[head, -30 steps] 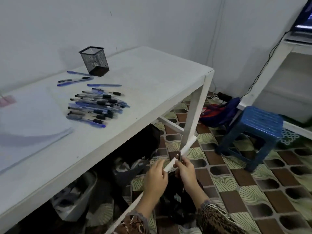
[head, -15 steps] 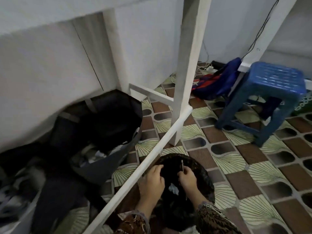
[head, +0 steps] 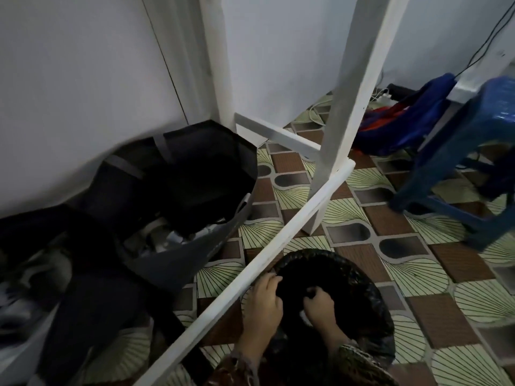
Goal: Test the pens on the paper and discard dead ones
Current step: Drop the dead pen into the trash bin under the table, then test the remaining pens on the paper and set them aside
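**Both hands at the mouth of a black bin under the table**

Hands first, nearest the camera at the bottom of the view, both reaching out of patterned brown sleeves (head: 359, 366). The left hand (head: 263, 305) sits on the near-left rim of a round bin (head: 370, 296) lined with a shiny black bag. Its fingers are curled over that rim and grip it. The right hand (head: 319, 306) is just beside it, lowered inside the bin's mouth with its fingers bent inward. The bin's inside is dark and blurred, so it cannot be told whether this hand is grasping a pen or anything else. No pen can be made out. A small pale scrap (head: 303, 316) shows just under the right hand's knuckles.

A white crossbar (head: 250, 271) of the table frame runs diagonally along the left side of the bin, touching or nearly touching the left hand. The bin stands on a tiled floor (head: 446, 321) patterned in brown and pale green fans.

Further left, beyond the crossbar, a large dark fabric bag (head: 195, 174) slumps open against the wall. A white table leg (head: 345, 101) rises from the far end of the crossbar. To the right, well apart from the bin, stands a blue plastic stool (head: 446, 151). Behind it lies a blue and red bag (head: 404, 115). A pale wall (head: 83, 65) closes the background, with a thin black cable (head: 485, 43) hanging at the far right.
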Action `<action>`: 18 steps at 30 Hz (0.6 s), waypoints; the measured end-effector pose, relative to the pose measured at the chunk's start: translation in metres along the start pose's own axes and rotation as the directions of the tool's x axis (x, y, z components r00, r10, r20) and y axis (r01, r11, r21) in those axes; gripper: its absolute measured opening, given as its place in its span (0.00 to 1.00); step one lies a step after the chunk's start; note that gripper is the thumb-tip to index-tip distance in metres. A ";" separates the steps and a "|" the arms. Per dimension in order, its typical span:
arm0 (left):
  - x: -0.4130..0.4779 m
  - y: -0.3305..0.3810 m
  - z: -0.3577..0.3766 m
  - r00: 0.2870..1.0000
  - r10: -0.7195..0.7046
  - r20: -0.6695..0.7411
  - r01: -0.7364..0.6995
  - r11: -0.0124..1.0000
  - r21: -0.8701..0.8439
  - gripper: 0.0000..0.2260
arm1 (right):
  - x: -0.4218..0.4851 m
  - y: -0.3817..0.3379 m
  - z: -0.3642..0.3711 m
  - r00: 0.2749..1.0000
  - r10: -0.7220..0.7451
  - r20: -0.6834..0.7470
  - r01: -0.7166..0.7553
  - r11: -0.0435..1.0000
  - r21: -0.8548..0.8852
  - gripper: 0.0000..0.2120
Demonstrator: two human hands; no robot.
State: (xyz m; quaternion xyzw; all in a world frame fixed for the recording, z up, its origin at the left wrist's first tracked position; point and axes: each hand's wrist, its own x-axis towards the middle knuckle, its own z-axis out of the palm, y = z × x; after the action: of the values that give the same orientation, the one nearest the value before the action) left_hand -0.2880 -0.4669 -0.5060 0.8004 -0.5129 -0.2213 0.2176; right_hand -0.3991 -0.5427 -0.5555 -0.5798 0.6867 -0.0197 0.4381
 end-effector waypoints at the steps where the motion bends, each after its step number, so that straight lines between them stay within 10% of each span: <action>1: -0.003 0.006 -0.009 1.000 -0.008 -0.009 0.008 1.000 -0.004 0.21 | -0.008 -0.008 -0.005 0.999 -0.038 -0.034 0.039 0.999 0.024 0.15; 9: -0.044 0.069 -0.125 0.980 -0.103 -0.173 0.090 0.993 -0.079 0.18 | -0.126 -0.115 -0.078 0.873 -0.462 -0.156 0.485 0.858 0.173 0.09; 18: -0.118 0.146 -0.303 0.874 -0.247 -0.418 0.152 0.957 -0.246 0.16 | -0.292 -0.247 -0.151 0.564 -0.818 -0.114 0.823 0.544 0.164 0.11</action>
State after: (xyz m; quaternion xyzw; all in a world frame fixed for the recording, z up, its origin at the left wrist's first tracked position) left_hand -0.2629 -0.3777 -0.1615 0.8516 -0.3382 -0.1057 0.3863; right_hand -0.3173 -0.4582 -0.1619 -0.7861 0.3361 -0.2973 0.4251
